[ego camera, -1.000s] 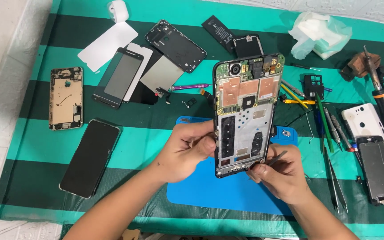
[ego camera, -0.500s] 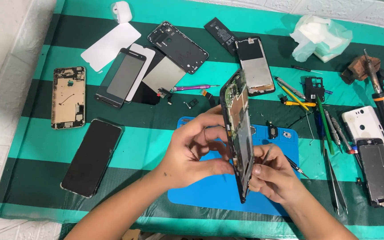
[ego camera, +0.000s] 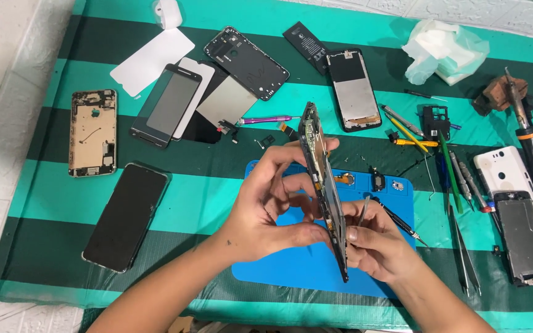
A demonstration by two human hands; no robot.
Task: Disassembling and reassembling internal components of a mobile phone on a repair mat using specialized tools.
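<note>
Left hand (ego camera: 272,206) gripping edge-on phone frame (ego camera: 323,179), right hand (ego camera: 380,243) with tweezers (ego camera: 363,211)

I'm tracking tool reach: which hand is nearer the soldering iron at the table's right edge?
Right. The right hand sits below-left of the soldering iron; the left hand is farther left, beyond the phone frame.

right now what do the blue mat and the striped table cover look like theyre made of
Blue mat: probably silicone or rubber, going by its matte, even surface, rounded corners and moulded recesses at the top edge. Striped table cover: looks like woven plastic tarp, with a slight sheen, wrinkles and a fine weave; it could be coated fabric.
</note>
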